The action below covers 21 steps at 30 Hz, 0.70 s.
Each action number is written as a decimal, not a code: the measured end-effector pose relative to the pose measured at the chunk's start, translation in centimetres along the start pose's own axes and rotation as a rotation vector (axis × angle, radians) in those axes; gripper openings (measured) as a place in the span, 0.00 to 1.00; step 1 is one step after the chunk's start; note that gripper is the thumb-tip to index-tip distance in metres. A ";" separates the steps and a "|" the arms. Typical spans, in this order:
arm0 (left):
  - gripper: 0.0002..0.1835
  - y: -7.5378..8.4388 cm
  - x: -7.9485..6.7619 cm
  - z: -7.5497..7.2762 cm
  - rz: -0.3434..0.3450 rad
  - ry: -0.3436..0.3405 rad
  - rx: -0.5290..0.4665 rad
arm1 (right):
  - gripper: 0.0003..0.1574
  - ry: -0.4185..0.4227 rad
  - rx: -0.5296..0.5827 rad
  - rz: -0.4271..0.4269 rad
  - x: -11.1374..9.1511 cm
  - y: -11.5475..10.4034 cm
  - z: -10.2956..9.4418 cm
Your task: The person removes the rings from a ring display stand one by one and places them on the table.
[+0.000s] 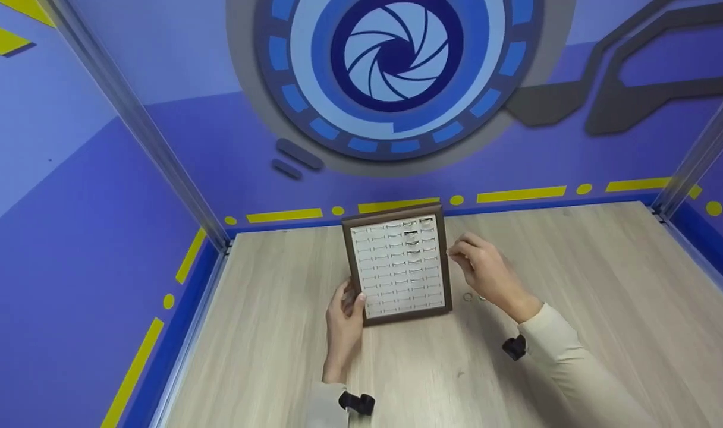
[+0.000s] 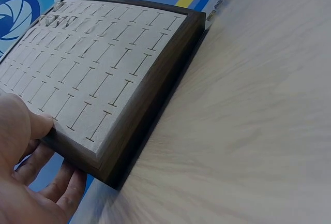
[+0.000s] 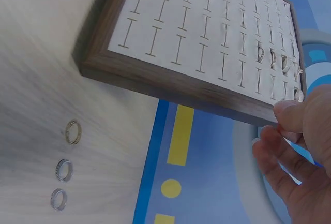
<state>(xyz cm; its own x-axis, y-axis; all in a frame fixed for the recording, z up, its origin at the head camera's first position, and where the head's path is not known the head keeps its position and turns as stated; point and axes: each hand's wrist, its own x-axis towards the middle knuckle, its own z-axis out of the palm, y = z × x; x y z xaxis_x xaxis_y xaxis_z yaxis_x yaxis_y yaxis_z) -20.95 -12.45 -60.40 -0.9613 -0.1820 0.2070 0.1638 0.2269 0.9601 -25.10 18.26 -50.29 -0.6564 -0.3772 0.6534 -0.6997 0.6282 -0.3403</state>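
Observation:
A ring display tray [image 1: 397,267] with a brown wooden frame and a white slotted pad leans up at a tilt over the table. My left hand [image 1: 343,324] grips its lower left edge, thumb on the front and fingers behind. Several rings [image 3: 285,65] sit in slots toward the tray's upper right. By the right edge is my right hand [image 1: 486,270], its fingers bent and thumb close to the index finger [image 3: 271,137]. The thumb tip overlaps the frame in the right wrist view. I cannot tell whether a small thing is pinched there.
On the wooden table [image 1: 266,356], right of the tray, lie a gold-toned ring [image 3: 78,135] and two silver rings, one a ridged silver ring [image 3: 59,168]. A blue and purple printed wall [image 1: 189,148] stands behind the table, with metal posts [image 1: 153,137] at its corners.

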 end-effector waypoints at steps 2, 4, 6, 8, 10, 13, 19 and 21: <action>0.26 0.0 0.0 0.0 0.000 0.000 -0.004 | 0.09 -0.001 -0.010 -0.003 -0.5 0.2 -0.1; 0.26 0.0 0.0 0.0 0.001 -0.002 -0.007 | 0.10 -0.005 -0.016 -0.002 -0.9 0.4 -0.1; 0.26 0.0 0.0 0.0 0.007 -0.004 -0.004 | 0.11 -0.005 -0.013 -0.003 -1.4 0.5 -0.2; 0.27 0.1 0.0 -0.1 0.001 -0.007 -0.001 | 0.12 -0.003 -0.009 0.000 -1.9 0.6 -0.1; 0.27 0.2 0.1 -0.1 -0.008 -0.008 0.005 | 0.12 -0.003 -0.013 0.007 -2.3 0.8 -0.1; 0.27 0.3 0.1 -0.1 -0.029 -0.009 0.009 | 0.12 -0.009 -0.024 0.023 -3.0 1.0 0.1; 0.27 0.3 0.1 0.0 -0.022 -0.004 0.001 | 0.11 -0.058 -0.067 0.084 -4.6 1.2 0.4; 0.27 0.3 0.0 0.0 -0.024 0.001 -0.003 | 0.11 -0.076 -0.078 0.096 -5.2 1.3 0.6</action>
<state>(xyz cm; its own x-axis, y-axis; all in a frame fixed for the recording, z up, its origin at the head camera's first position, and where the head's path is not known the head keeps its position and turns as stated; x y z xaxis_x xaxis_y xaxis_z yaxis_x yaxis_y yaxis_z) -20.93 -12.44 -60.14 -0.9646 -0.1885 0.1841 0.1413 0.2198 0.9653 -22.78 20.64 -54.49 -0.7408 -0.3615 0.5662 -0.6106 0.7138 -0.3431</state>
